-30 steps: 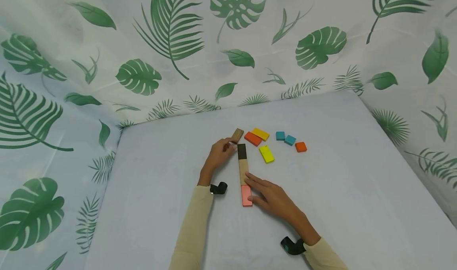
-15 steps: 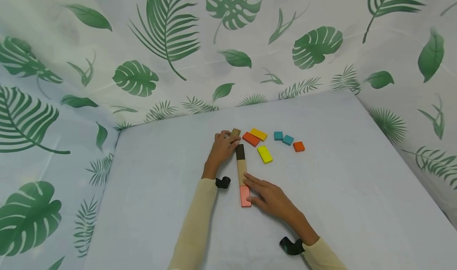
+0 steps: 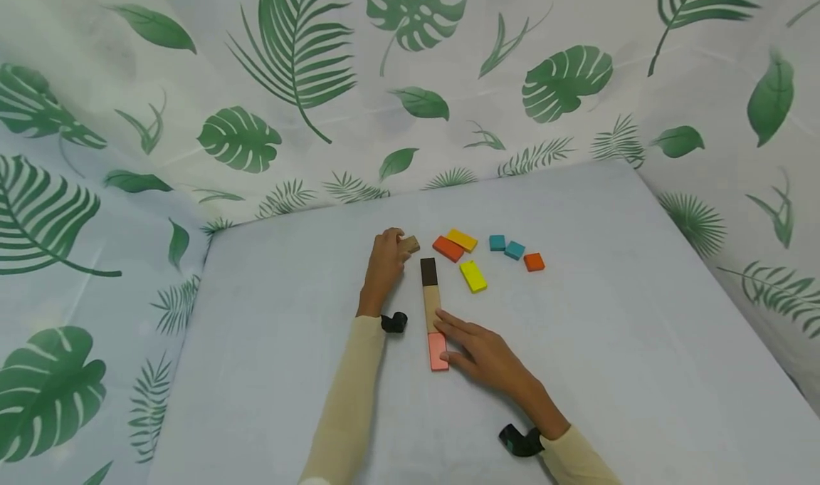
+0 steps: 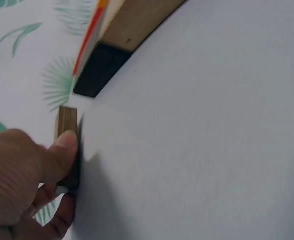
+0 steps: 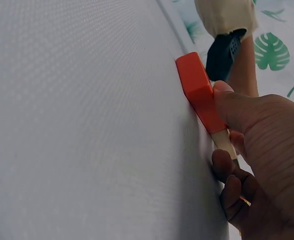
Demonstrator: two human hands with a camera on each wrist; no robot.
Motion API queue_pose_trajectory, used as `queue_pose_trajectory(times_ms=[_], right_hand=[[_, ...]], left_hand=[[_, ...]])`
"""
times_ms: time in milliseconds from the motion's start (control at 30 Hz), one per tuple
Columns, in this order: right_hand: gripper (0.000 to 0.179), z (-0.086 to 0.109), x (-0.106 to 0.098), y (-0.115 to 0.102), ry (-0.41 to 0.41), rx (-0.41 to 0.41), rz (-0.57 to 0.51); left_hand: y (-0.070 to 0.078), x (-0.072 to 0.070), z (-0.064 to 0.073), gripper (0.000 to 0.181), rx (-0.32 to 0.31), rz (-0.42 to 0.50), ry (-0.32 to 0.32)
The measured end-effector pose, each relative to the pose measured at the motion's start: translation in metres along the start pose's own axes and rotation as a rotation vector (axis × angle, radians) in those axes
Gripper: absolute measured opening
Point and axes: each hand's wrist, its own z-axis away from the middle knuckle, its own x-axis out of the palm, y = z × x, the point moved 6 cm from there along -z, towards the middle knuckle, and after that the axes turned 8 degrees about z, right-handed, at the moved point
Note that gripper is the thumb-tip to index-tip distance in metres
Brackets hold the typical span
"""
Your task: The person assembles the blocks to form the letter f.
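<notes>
A short brown wooden block is pinched in the left hand, beyond the far end of a row of blocks. In the left wrist view, the thumb lies on one face of the wooden block and other fingers are behind it. The row runs from a pink block nearest the person, through a tan block, to a dark brown block, end to end. Along its right side rests the right hand, fingers extended over the tan block's edge and thumb at the pink one.
Right of the row lie an orange-red block against an amber block, and a bright yellow block. Farther right are two small blue blocks and a small orange block. Leaf-print curtains border the white table.
The left hand takes hold of the brown wooden block near the far end of the row, and shifts slightly left with it. The right hand stays at the row.
</notes>
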Motion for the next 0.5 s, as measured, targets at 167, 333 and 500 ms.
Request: queue_pose_trajectory(times_ms=[167, 333, 500], right_hand=[[0.062, -0.001, -0.001, 0.000, 0.022, 0.003, 0.011], [0.062, -0.001, -0.002, 0.001, 0.004, 0.020, -0.001], [0.061, -0.001, 0.000, 0.001, -0.013, 0.024, -0.013]], left_hand=[[-0.007, -0.007, 0.012, 0.035, 0.097, 0.055, -0.153], [-0.008, -0.009, 0.023, 0.031, 0.145, 0.077, -0.256], [-0.006, -0.006, 0.030, 0.031, 0.137, 0.085, -0.295]])
